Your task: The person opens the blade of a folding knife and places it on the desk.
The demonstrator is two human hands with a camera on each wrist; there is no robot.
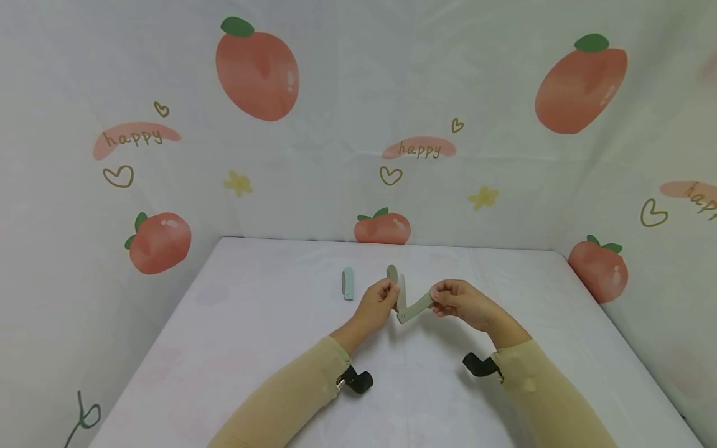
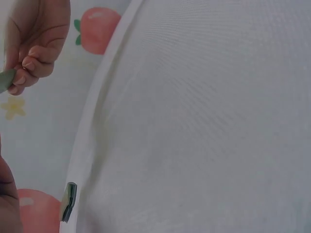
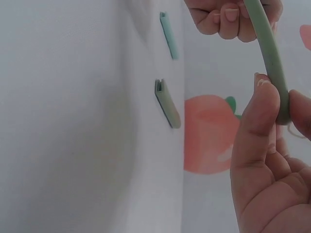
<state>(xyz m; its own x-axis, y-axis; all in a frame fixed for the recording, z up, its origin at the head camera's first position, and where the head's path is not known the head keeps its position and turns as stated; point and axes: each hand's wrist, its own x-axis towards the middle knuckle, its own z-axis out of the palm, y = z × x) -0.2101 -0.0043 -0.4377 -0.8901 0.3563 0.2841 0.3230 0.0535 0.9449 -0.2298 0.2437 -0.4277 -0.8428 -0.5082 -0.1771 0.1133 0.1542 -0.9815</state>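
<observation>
A partly unfolded grey-green folding knife point(image 1: 414, 308) is between my two hands, its pale blade at an angle to the handle. My right hand point(image 1: 462, 302) pinches the handle's end between thumb and fingers; the right wrist view shows this grip on the green handle point(image 3: 268, 56). At the blade, the fingers of my left hand point(image 1: 376, 306) are curled, pinching it near the hinge side. Just beyond that hand, a second grey-green folded knife point(image 3: 167, 104) lies on the table. Further left lies a turquoise folded one point(image 1: 348, 284).
A white cloth covers the table point(image 1: 269, 323), whose far edge meets a fruit-printed curtain point(image 1: 336, 124). A black wrist camera mount point(image 1: 358, 381) sticks out from the left sleeve, and another black mount point(image 1: 478, 365) from the right.
</observation>
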